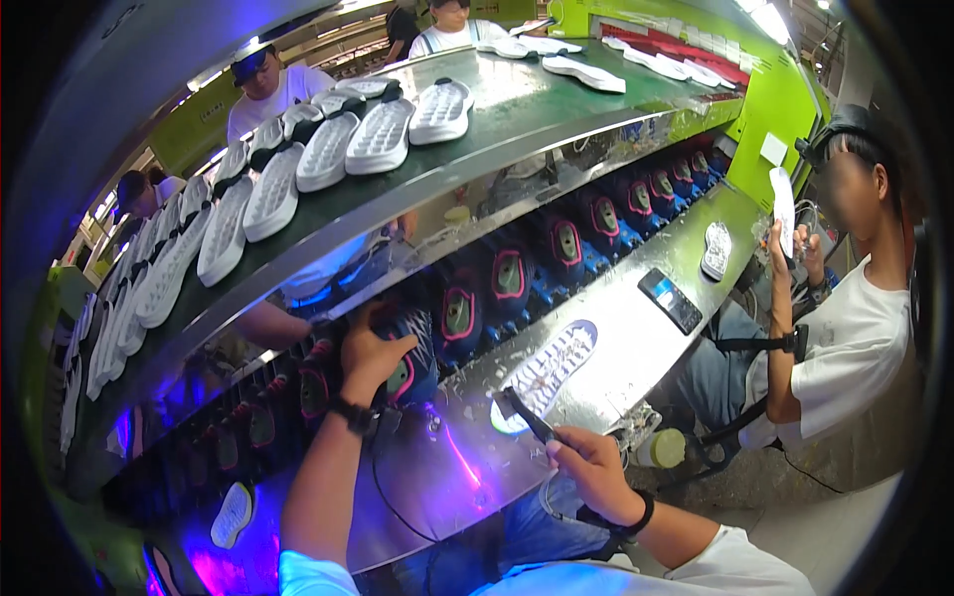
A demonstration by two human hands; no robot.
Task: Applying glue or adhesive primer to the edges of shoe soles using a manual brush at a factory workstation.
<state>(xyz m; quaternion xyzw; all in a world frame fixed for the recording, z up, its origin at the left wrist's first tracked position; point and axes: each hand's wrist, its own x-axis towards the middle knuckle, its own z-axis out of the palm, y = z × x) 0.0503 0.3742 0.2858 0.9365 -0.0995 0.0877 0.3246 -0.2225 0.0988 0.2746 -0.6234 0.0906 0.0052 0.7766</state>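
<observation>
My left hand (373, 356) reaches under the raised conveyor, its thumb lying across a dark blue shoe upper (415, 343) with a pink-rimmed opening. The fingers curl around its far side and are partly hidden. In my right hand (596, 467) is a black-handled brush (532, 415), pinched between thumb and fingers. Its head touches or hovers just over the heel end of a white shoe sole (556, 372), which lies flat on the metal bench; I cannot tell which.
Pale soles (383, 134) line the green conveyor (517, 94) above. Dark shoe uppers (566, 238) stand in a row below it. A phone (670, 300) and another sole (716, 250) lie on the bench (636, 338). At right, a seated co-worker (845, 328) holds a sole.
</observation>
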